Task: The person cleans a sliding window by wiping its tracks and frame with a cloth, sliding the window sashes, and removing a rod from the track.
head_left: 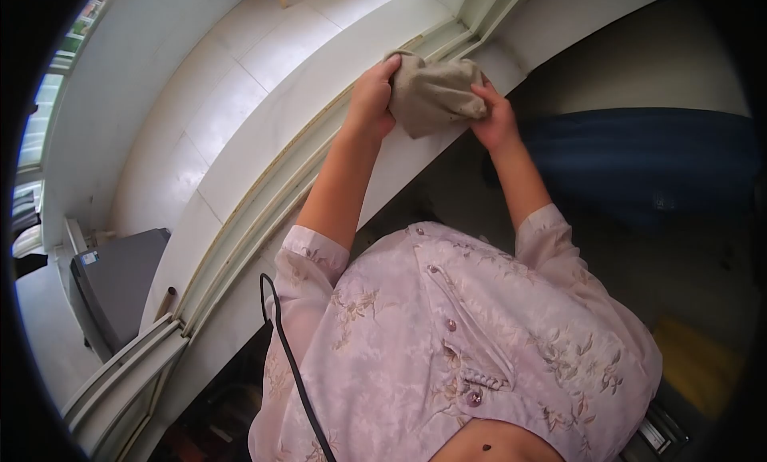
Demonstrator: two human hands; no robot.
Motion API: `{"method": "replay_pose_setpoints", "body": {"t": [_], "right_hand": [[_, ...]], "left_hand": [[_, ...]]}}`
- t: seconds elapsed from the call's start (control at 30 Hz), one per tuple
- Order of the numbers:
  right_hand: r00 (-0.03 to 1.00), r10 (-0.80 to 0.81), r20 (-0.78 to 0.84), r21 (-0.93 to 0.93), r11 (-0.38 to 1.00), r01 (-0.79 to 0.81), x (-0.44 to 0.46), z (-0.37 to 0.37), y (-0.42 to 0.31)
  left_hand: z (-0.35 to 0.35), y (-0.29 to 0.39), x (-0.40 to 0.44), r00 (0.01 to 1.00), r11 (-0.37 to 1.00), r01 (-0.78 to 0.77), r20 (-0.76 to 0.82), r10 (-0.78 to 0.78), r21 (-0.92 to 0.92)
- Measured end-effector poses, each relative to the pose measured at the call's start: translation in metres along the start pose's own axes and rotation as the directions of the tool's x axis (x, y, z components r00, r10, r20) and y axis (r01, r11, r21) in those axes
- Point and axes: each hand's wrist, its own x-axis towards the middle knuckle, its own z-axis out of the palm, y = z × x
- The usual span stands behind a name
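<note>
A greyish-beige cloth (438, 93) is bunched up between my two hands, over the window sill's inner ledge. My left hand (372, 99) grips its left edge, with the thumb on top. On the opposite side, my right hand (494, 117) pinches the cloth's right edge between thumb and fingers. Part of the cloth hangs down in a loose fold in the middle. Below and behind it runs the white window frame with its sliding tracks (276, 178). The fingers under the cloth are partly hidden.
Beyond the tracks lies a tiled floor (232, 86), with a grey-lidded appliance (128, 278) at lower left. A sliding window panel (128, 382) stands at the near left. On the right is a dark blue covered surface (639, 162). A black cable (292, 358) hangs beside my shirt.
</note>
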Motion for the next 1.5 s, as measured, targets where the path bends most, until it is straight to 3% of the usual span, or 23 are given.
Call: {"method": "replay_pose_setpoints", "body": {"t": [0.03,0.1,0.13,0.17,0.2,0.23,0.27,0.3,0.33,0.4,0.5,0.57,0.63,0.8,0.93,1.0,1.03,1.2,1.23,1.3,1.33,1.4,1.5], "right_hand": [[1.000,-0.015,0.016,-0.003,1.000,0.015,-0.001,0.000,0.001],[0.957,-0.282,-0.073,-0.538,0.819,0.201,0.009,-0.016,0.014],[0.922,-0.370,-0.110,-0.733,0.657,0.177,-0.002,0.000,0.011],[0.922,-0.373,-0.103,-0.732,0.656,0.183,0.000,-0.003,0.010],[0.844,-0.524,0.115,-0.897,0.310,0.315,0.003,-0.011,0.012],[0.730,-0.576,0.368,-0.916,-0.091,0.390,0.004,-0.015,0.009],[0.663,-0.578,0.476,-0.872,-0.216,0.439,-0.001,-0.015,0.005],[0.664,-0.577,0.475,-0.873,-0.214,0.439,0.002,-0.019,0.003],[0.653,-0.592,0.473,-0.872,-0.208,0.443,0.005,-0.024,0.002],[0.649,-0.601,0.466,-0.872,-0.191,0.450,0.015,-0.032,0.005],[0.619,-0.629,0.469,-0.870,-0.209,0.446,0.027,-0.036,0.006],[0.545,-0.709,0.448,-0.893,-0.323,0.315,0.037,-0.038,0.019],[0.575,-0.695,0.433,-0.901,-0.324,0.287,0.036,-0.027,0.021],[0.589,-0.691,0.418,-0.908,-0.335,0.252,0.035,-0.021,0.021],[0.601,-0.678,0.424,-0.905,-0.338,0.257,0.035,-0.022,0.019],[0.610,-0.670,0.424,-0.905,-0.340,0.256,0.035,-0.020,0.019],[0.616,-0.665,0.423,-0.905,-0.339,0.256,0.036,-0.021,0.019],[0.621,-0.654,0.433,-0.900,-0.354,0.255,0.033,-0.021,0.016],[0.628,-0.651,0.426,-0.903,-0.347,0.252,0.033,-0.020,0.016],[0.632,-0.655,0.414,-0.909,-0.337,0.246,0.031,-0.018,0.015],[0.646,-0.646,0.406,-0.912,-0.331,0.243,0.032,-0.017,0.015],[0.662,-0.636,0.396,-0.916,-0.323,0.237,0.031,-0.016,0.015],[0.635,-0.656,0.407,-0.912,-0.336,0.237,0.033,-0.018,0.020]], "left_hand": [[0.009,0.006,-0.002,0.986,0.972,0.168,0.027,-0.166,-0.166],[0.014,0.006,0.017,0.991,0.978,0.136,0.001,-0.137,-0.158],[0.013,0.003,0.035,0.993,0.995,0.089,0.075,-0.086,-0.041],[0.014,0.002,0.052,0.987,0.997,0.030,0.156,-0.041,0.072],[0.023,0.001,0.063,0.977,0.951,-0.111,0.209,0.050,0.290],[0.033,0.003,0.072,0.976,0.950,-0.114,0.210,0.053,0.291],[0.042,0.005,0.075,0.940,0.726,-0.290,0.328,0.093,0.624],[0.051,0.007,0.082,0.895,0.363,-0.436,0.438,0.080,0.824],[0.059,0.007,0.087,0.896,0.363,-0.433,0.436,0.078,0.825],[0.069,0.005,0.101,0.795,-0.328,-0.570,0.606,0.010,0.753],[0.086,0.004,0.116,0.854,-0.386,-0.506,0.510,-0.100,0.771],[0.092,0.007,0.125,0.859,-0.436,-0.499,0.492,-0.137,0.749],[0.092,0.008,0.131,0.864,-0.486,-0.494,0.469,-0.182,0.721],[0.080,0.009,0.155,0.742,-0.344,-0.665,0.637,-0.210,0.662],[0.078,0.008,0.149,0.727,-0.286,-0.683,0.660,-0.187,0.672],[0.081,0.017,0.134,0.758,-0.465,-0.648,0.568,-0.321,0.602],[0.085,0.019,0.132,0.760,-0.465,-0.646,0.566,-0.319,0.605],[0.102,0.009,0.125,0.797,-0.768,-0.546,0.491,-0.352,0.334],[0.100,0.006,0.123,0.796,-0.769,-0.546,0.492,-0.352,0.332],[0.097,0.002,0.120,0.842,-0.635,-0.498,0.505,-0.191,0.591],[0.095,0.004,0.120,0.840,-0.637,-0.500,0.507,-0.192,0.587],[0.088,0.011,0.119,0.850,-0.437,-0.519,0.498,-0.171,0.735],[0.079,0.005,0.140,0.799,-0.432,-0.580,0.586,-0.135,0.691]]}}
